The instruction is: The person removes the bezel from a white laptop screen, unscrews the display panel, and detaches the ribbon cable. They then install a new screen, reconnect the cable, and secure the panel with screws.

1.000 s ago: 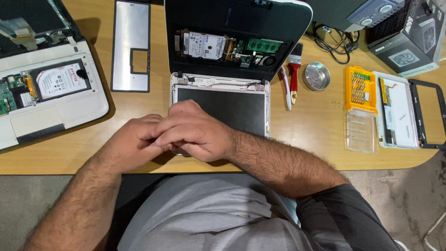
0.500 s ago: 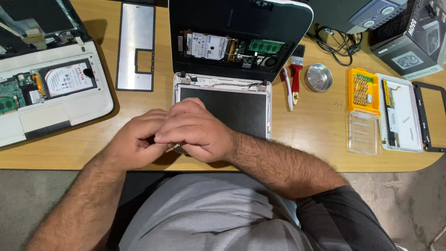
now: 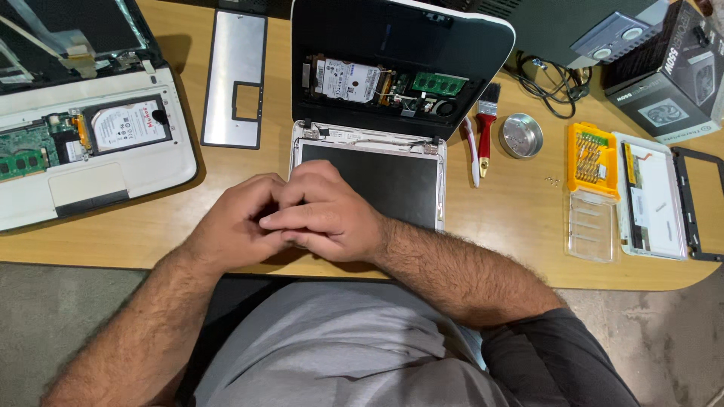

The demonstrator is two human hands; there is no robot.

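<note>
While both hands meet over the near edge of the opened laptop (image 3: pixel 369 177), right hand (image 3: pixel 332 215) overlaps left hand (image 3: pixel 234 226), fingers (image 3: pixel 283 220) pressed together; anything pinched cannot be told. Right of the laptop: red-handled brush (image 3: pixel 486 124), round metal tin (image 3: pixel 522 136), contents indiscernible, orange bit case (image 3: pixel 593 160) holding bits, on the tabletop (image 3: pixel 513 226).

Light-brown wooden tabletop with rounded front edge (image 3: pixel 136 252), smooth, evenly lit from above. Soft shadows beneath objects. Below the edge, grey speckled concrete floor (image 3: pixel 45 316), visible at both lower corners. No walls or windows in view.
</note>
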